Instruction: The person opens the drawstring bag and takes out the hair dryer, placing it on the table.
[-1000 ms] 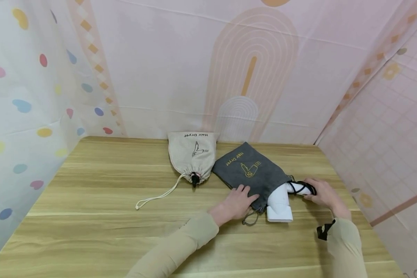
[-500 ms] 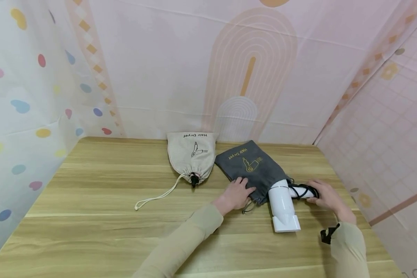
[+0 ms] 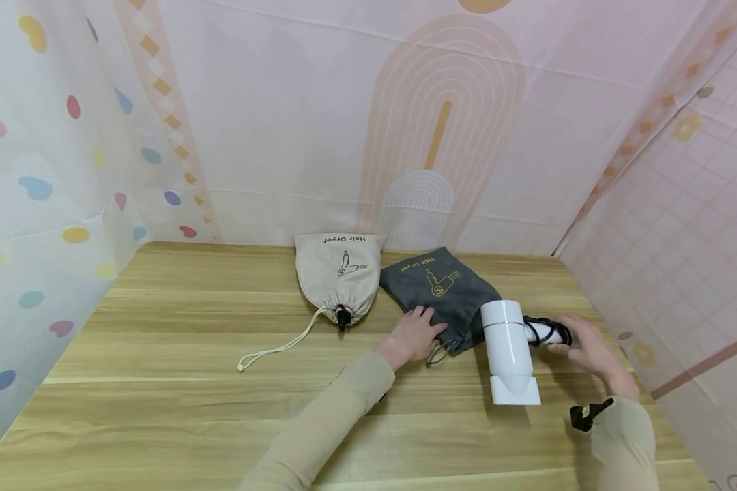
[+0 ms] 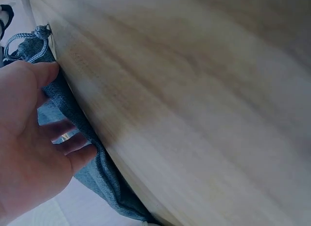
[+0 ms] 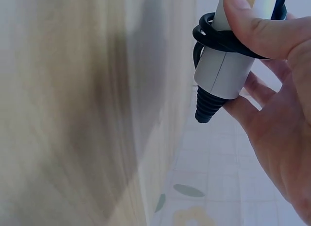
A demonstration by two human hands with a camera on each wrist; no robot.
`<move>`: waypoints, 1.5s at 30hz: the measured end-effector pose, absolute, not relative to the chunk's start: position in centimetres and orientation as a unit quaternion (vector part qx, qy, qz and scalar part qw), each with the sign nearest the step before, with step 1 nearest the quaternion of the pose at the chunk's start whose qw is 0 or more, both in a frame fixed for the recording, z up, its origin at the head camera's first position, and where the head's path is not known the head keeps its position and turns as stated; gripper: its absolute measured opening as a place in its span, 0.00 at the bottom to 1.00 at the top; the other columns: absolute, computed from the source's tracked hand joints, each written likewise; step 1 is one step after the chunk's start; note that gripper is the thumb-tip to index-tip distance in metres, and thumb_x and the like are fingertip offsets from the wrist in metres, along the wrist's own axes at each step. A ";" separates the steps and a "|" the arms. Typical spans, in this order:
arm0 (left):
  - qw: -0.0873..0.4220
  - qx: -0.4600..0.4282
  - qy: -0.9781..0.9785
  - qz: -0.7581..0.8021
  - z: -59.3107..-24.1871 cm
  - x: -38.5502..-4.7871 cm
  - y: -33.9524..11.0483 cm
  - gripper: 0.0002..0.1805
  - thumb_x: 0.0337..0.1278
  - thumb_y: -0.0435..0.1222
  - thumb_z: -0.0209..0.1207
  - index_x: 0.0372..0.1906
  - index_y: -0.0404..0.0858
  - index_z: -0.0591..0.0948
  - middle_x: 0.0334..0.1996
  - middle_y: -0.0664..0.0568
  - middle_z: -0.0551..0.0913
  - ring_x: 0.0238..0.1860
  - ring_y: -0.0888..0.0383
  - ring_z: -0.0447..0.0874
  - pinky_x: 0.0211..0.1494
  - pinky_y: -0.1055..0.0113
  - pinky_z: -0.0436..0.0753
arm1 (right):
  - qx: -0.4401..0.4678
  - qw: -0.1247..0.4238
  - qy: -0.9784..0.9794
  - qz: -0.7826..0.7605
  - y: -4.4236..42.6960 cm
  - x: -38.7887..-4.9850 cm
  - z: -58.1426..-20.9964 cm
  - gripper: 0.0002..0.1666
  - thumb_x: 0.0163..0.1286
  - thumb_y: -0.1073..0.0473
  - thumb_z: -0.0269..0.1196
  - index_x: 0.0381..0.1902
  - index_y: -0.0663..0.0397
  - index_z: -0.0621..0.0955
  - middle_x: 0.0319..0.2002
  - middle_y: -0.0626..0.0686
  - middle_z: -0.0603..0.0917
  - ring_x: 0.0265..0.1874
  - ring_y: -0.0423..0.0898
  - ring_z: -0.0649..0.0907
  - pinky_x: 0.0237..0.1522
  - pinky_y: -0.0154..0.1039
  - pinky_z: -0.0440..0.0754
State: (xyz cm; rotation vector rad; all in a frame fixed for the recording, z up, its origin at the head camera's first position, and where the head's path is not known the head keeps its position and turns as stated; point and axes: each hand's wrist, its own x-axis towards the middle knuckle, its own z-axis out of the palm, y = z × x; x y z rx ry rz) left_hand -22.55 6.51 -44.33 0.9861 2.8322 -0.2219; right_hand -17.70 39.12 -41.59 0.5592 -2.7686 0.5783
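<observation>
A white hair dryer (image 3: 508,348) with a black cord (image 3: 549,331) wound round its handle is in my right hand (image 3: 589,349). In the right wrist view, thumb and fingers grip the handle (image 5: 221,73) near its black ribbed cord end. The dryer's body is outside the dark grey drawstring bag (image 3: 448,293), overlapping its mouth corner in the head view. My left hand (image 3: 413,334) rests on the bag's near edge, its fingers spread over the cloth. In the left wrist view, the thumb lies close to the grey drawstring knot (image 4: 42,32).
A beige drawstring bag (image 3: 340,273), marked Hair Dryer, lies left of the grey one. Its white cord (image 3: 282,349) trails across the wooden table (image 3: 178,354). Patterned cloth walls (image 3: 295,136) stand at the back and both sides.
My right hand has drawn the hair dryer out of the grey bag, to the right and up. The grey bag's mouth has flattened; my left hand has stayed on its edge.
</observation>
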 end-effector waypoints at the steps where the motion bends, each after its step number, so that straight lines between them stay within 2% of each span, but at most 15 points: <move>1: 0.069 0.331 0.938 -0.074 -44.3 -22.5 6.5 0.24 0.71 0.51 0.43 0.70 0.62 0.62 0.70 0.51 0.61 0.70 0.53 0.60 0.69 0.63 0.68 | 0.191 0.140 -0.952 0.196 39.1 -17.7 -41.5 0.27 0.46 0.70 0.72 0.47 0.66 0.78 0.40 0.63 0.82 0.37 0.54 0.80 0.40 0.47 0.77; 3: 0.069 0.340 0.935 -0.074 -44.2 -22.4 6.4 0.24 0.71 0.50 0.43 0.70 0.62 0.63 0.70 0.51 0.62 0.70 0.52 0.61 0.69 0.62 0.68 | 0.189 0.161 -0.950 0.190 39.2 -17.8 -41.3 0.28 0.44 0.70 0.73 0.46 0.66 0.78 0.39 0.63 0.83 0.35 0.51 0.79 0.36 0.41 0.75; 5: 0.070 0.350 0.931 -0.074 -44.1 -22.2 6.3 0.24 0.70 0.50 0.44 0.69 0.62 0.63 0.70 0.50 0.62 0.69 0.52 0.62 0.68 0.62 0.69 | 0.182 0.168 -0.950 0.190 39.2 -17.8 -41.0 0.28 0.44 0.71 0.73 0.47 0.66 0.78 0.40 0.65 0.83 0.35 0.53 0.80 0.35 0.40 0.75; 11: 0.069 0.371 0.924 -0.068 -43.8 -21.9 6.1 0.23 0.69 0.48 0.49 0.67 0.64 0.67 0.67 0.50 0.66 0.65 0.51 0.67 0.65 0.62 0.73 | 0.133 0.140 -0.956 0.220 39.0 -17.9 -40.4 0.27 0.53 0.67 0.70 0.51 0.68 0.75 0.44 0.71 0.80 0.39 0.65 0.80 0.37 0.55 0.78; 15: 0.081 0.366 0.927 -0.032 -43.5 -21.7 6.0 0.20 0.66 0.45 0.51 0.61 0.63 0.74 0.63 0.51 0.70 0.61 0.51 0.70 0.61 0.61 0.75 | 0.087 0.116 -0.961 0.236 38.7 -18.0 -40.0 0.25 0.59 0.62 0.67 0.51 0.68 0.74 0.45 0.72 0.80 0.43 0.70 0.80 0.41 0.63 0.76; 19: 0.101 0.339 0.935 0.018 -43.3 -21.1 6.5 0.18 0.67 0.46 0.46 0.56 0.57 0.79 0.60 0.50 0.73 0.59 0.48 0.70 0.61 0.56 0.74 | 0.042 0.098 -0.967 0.232 38.4 -18.1 -39.8 0.26 0.61 0.57 0.66 0.52 0.66 0.74 0.45 0.72 0.80 0.42 0.68 0.81 0.38 0.54 0.78; 22: 0.091 0.320 0.943 0.015 -43.3 -20.4 7.1 0.20 0.68 0.51 0.45 0.58 0.53 0.78 0.57 0.48 0.74 0.59 0.46 0.72 0.61 0.53 0.74 | 0.016 0.092 -0.971 0.222 38.1 -18.3 -39.9 0.28 0.60 0.53 0.66 0.53 0.65 0.74 0.43 0.71 0.81 0.38 0.63 0.82 0.32 0.44 0.76; 26: 0.058 0.317 0.946 -0.014 -43.4 -19.9 7.5 0.25 0.63 0.56 0.51 0.60 0.50 0.76 0.54 0.47 0.76 0.56 0.45 0.75 0.58 0.53 0.77 | -0.018 0.094 -0.972 0.216 37.5 -18.5 -40.2 0.30 0.60 0.50 0.65 0.53 0.65 0.74 0.41 0.70 0.82 0.33 0.57 0.81 0.27 0.37 0.70; 30: 0.050 0.329 0.943 -0.025 -43.4 -20.1 7.3 0.26 0.61 0.56 0.54 0.60 0.50 0.75 0.53 0.48 0.76 0.54 0.47 0.76 0.55 0.58 0.79 | -0.070 0.086 -0.970 0.218 36.9 -18.7 -40.4 0.35 0.61 0.44 0.63 0.56 0.65 0.73 0.41 0.69 0.82 0.31 0.55 0.79 0.25 0.36 0.67; 34: 0.053 0.340 0.939 -0.024 -43.3 -20.6 7.0 0.25 0.60 0.54 0.56 0.60 0.50 0.75 0.53 0.49 0.76 0.54 0.50 0.76 0.57 0.61 0.77 | -0.123 0.064 -0.966 0.219 36.4 -19.1 -40.5 0.40 0.61 0.41 0.61 0.59 0.66 0.70 0.45 0.71 0.81 0.34 0.60 0.80 0.25 0.40 0.71; 40: 0.066 0.351 0.934 -0.014 -43.3 -21.6 6.1 0.21 0.62 0.51 0.56 0.57 0.50 0.76 0.56 0.51 0.77 0.60 0.53 0.74 0.64 0.62 0.73 | -0.171 0.049 -0.961 0.210 35.8 -19.8 -40.8 0.43 0.63 0.40 0.58 0.64 0.69 0.67 0.53 0.76 0.75 0.43 0.70 0.78 0.31 0.53 0.77; 45: 0.066 0.366 0.928 -0.004 -43.1 -22.7 5.2 0.18 0.62 0.48 0.57 0.54 0.49 0.78 0.56 0.53 0.78 0.62 0.56 0.73 0.67 0.65 0.69 | -0.202 0.049 -0.960 0.189 35.6 -20.4 -41.3 0.43 0.63 0.41 0.57 0.64 0.70 0.66 0.51 0.77 0.75 0.41 0.71 0.79 0.28 0.54 0.77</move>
